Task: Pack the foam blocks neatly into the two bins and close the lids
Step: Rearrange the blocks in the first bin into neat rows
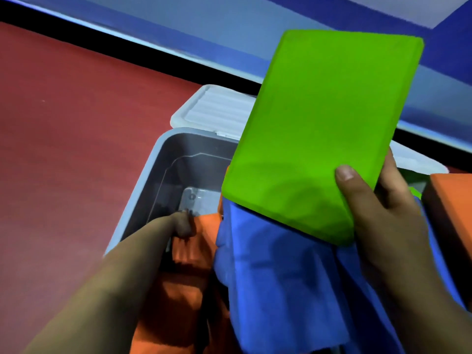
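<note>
My right hand [380, 213] grips a flat green foam block [321, 129] by its lower right corner, thumb on its face, and holds it tilted above the grey bin [158, 159]. Under it a blue foam block [275, 282] leans in the bin. My left hand [182, 226] reaches down into the bin with fingers curled on the top edge of an orange foam block [186, 290]. The bin's far left part shows bare floor. Its white lid [214, 108] lies open behind it.
The bin stands on a red floor [76, 123] near a blue and white wall [229, 34]. Another orange block [452, 200] and a bit of green foam [415, 192] show at the right edge, by a second white lid [413, 159].
</note>
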The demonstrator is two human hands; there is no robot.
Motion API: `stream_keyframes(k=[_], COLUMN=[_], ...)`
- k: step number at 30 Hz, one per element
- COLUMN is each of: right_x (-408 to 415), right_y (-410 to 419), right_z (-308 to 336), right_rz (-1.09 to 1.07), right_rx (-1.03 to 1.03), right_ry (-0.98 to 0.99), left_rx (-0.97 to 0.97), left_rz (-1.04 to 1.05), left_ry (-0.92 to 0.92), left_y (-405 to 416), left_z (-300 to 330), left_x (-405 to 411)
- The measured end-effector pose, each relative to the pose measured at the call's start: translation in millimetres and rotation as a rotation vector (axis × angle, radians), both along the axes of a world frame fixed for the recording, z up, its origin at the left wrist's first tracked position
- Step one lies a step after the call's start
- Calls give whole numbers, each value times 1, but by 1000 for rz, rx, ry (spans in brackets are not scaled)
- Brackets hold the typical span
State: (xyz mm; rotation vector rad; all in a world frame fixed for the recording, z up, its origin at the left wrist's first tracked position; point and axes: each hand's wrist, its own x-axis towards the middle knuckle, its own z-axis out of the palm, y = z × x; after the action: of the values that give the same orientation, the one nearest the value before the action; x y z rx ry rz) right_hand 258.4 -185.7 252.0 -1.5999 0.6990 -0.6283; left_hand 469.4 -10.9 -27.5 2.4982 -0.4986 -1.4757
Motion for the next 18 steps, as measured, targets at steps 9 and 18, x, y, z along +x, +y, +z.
stream_keyframes(k=[9,18], right_x=[2,-2], right_y=[5,4], right_z=[6,7], right_rz=[35,65], right_rx=[9,30], right_ry=[-41,-25], left_rx=[184,286], left_rz=[-353,-248], left_ry=[-192,-32], left_y=[-7,-29], left_z=[0,9], left_x=[9,10])
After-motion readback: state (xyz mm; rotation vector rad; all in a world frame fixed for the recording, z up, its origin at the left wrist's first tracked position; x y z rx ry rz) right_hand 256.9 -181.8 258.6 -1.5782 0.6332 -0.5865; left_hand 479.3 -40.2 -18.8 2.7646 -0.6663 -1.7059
